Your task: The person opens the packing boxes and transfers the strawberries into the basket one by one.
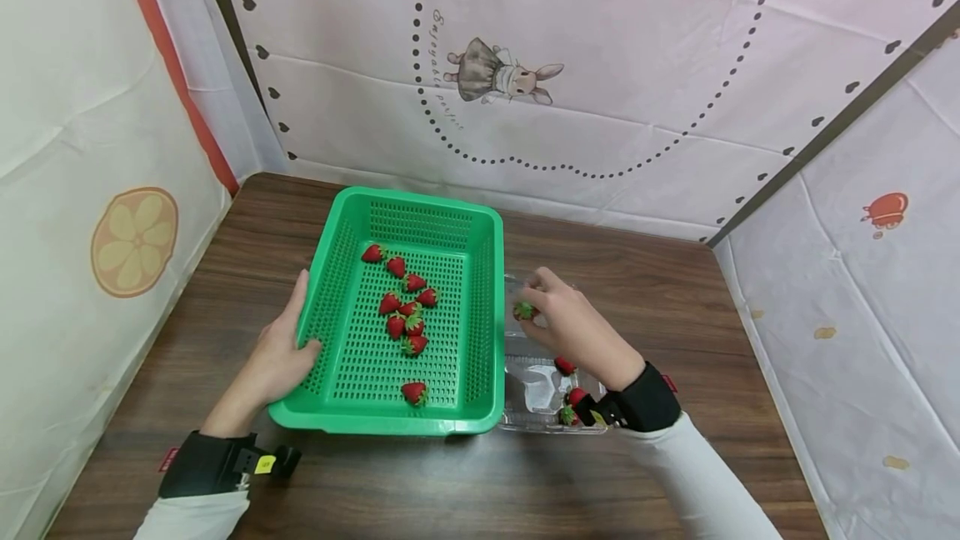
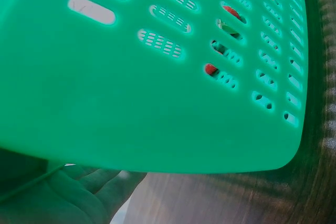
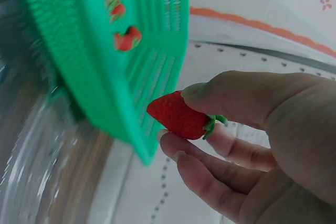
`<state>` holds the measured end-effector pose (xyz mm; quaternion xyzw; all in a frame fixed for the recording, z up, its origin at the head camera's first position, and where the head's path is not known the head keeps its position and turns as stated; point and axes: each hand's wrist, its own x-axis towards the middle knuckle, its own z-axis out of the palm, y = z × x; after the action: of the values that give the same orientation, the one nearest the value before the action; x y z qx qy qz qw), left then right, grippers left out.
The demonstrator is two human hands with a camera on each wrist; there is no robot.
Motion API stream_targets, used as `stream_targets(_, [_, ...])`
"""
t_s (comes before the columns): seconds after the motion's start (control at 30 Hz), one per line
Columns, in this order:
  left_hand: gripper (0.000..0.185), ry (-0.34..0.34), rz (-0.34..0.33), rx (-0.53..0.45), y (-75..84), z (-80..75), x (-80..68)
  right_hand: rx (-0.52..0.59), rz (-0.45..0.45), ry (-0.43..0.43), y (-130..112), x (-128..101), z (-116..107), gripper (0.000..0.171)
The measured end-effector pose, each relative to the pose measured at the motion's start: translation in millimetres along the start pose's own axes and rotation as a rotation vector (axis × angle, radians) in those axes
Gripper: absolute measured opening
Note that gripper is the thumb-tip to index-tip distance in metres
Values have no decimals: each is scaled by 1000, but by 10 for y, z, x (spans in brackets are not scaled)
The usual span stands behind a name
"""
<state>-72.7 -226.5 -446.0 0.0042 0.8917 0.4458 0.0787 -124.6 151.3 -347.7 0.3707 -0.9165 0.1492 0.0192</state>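
Observation:
A strawberry (image 3: 181, 116) is pinched by my right hand (image 1: 570, 319), thumb on one side and fingertips on the other, its leafy end toward the palm. That hand hovers over a clear plastic box (image 1: 517, 419) holding several strawberries (image 1: 576, 397), partly hidden by the wrist. My left hand (image 1: 277, 361) grips the left side of a green perforated basket (image 1: 300, 415), thumb over the rim. In the left wrist view, its fingers (image 2: 107, 190) show below the basket wall. Inside the basket, several red strawberries (image 1: 390, 303) lie mostly down the middle, one apart near the front.
The brown wooden table (image 1: 637, 273) carries the basket and the box side by side. A white printed cloth (image 1: 622, 65) hangs behind it, with more cloth along the left and right sides.

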Motion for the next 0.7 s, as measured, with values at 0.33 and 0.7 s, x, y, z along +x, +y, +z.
stream_targets(0.33, [96,4,1,6,6,6,-6,113,-51,-66,-263,585,109,20])
stream_targets(0.7, [97,7,-4,4,27,17,-6,77,-14,-247,-391,1124,389,29])
